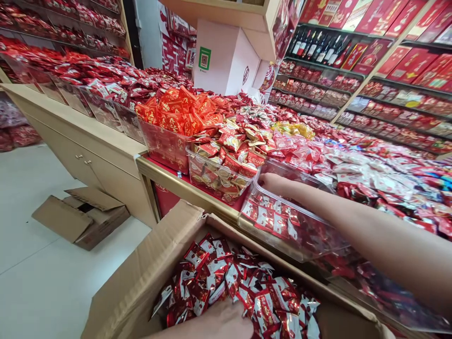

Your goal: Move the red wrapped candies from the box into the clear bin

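My left hand is down among red-and-white wrapped candies in an open cardboard box at the bottom of the view. It is smeared by motion, and its fingers are hidden in the pile. Stretched in from the right, my right arm reaches over a clear plastic bin. At the bin's far left corner, my right hand is curled just inside the rim, its fingertips out of sight. Red-and-white packets in the bin show through its front wall. They look like those in the box.
Left of this bin stand a bin of durian-labelled sweets and one of orange-red packets. More sweets cover the display behind. A gold-edged counter borders the box. Another open carton lies on the floor by a wooden cabinet.
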### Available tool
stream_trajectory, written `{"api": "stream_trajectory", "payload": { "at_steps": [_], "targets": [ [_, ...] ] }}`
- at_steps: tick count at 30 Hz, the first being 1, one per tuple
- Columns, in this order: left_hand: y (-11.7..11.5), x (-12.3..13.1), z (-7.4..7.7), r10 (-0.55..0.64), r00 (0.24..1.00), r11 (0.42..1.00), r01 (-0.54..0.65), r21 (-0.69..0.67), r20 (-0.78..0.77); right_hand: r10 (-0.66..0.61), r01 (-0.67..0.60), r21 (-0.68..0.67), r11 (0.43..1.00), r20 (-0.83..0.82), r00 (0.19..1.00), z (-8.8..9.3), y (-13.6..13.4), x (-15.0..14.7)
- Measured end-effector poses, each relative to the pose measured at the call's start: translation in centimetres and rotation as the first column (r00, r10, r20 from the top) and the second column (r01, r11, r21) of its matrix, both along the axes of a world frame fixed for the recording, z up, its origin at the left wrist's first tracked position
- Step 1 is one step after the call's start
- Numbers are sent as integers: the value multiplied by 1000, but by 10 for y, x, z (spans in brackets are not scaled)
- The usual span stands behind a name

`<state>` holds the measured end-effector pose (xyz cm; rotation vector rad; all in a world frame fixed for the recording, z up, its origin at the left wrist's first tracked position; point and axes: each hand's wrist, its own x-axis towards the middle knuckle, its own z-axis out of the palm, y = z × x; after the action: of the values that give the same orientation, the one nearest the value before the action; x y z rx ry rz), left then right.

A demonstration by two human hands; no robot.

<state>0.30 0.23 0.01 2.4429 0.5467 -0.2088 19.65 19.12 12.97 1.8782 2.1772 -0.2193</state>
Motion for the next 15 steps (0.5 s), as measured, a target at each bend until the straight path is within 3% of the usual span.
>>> {"api": "stream_trajectory", "payload": {
  "at_steps": [3, 6, 8, 10, 12, 13, 15],
  "targets": [
    [0, 0, 2, 204, 979, 977, -204, 62, 8, 15, -16, 62, 998, 23, 1000, 21, -2, -1],
    [10, 1, -4, 370, 929, 922, -367, 124, -2, -15, 4, 210, 978, 52, 999, 61, -18, -3],
    [19, 3, -11, 454, 891, 886, -452, 99, 4, -28, 11, 346, 938, 43, 999, 91, -47, -6],
    [27, 5, -18, 468, 883, 881, -468, 71, 9, 59, -22, 527, 850, -53, 997, 114, -91, -10],
    [32, 6, -24, 465, 885, 884, -466, 36, 24, 269, -38, 665, 746, -248, 931, 117, -144, -15],
    [34, 6, -26, 467, 884, 884, -468, 15, 34, 366, -34, 661, 749, -370, 854, 110, -171, -18],
    [35, 7, -30, 481, 875, 877, -479, -32, 60, 369, -63, 477, 876, -582, 724, 75, -215, -21]
  ]
}}
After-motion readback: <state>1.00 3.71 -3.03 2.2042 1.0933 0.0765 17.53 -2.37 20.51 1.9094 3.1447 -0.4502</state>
